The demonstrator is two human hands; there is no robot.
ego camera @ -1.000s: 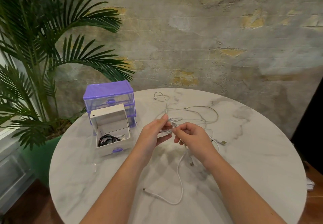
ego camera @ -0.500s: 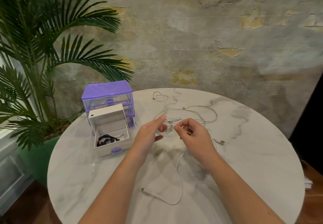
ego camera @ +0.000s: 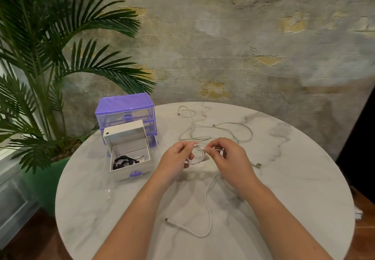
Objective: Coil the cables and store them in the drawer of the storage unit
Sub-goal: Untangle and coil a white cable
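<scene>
Over the middle of the round marble table [ego camera: 101, 199], my left hand [ego camera: 175, 157] holds a small coil of white cable [ego camera: 197, 156]. My right hand [ego camera: 229, 158] pinches the same cable just right of the coil. Its loose tail [ego camera: 207, 205] hangs down, loops across the table and ends in a plug near the front. A second white cable [ego camera: 233, 127] lies spread out behind my hands. At the left stands the purple storage unit [ego camera: 124, 107] with its white drawer [ego camera: 129, 170] pulled out; a black coiled cable [ego camera: 123, 161] lies inside.
A tall palm plant [ego camera: 50, 67] in a green pot stands left of the table, close behind the storage unit. A rough plaster wall runs behind the table. A USB plug [ego camera: 258, 165] lies on the table right of my right hand.
My hands stay at the coil. The right hand has turned and lifted slightly at the coil, and the hanging tail has shortened a little and shifted on the table.
</scene>
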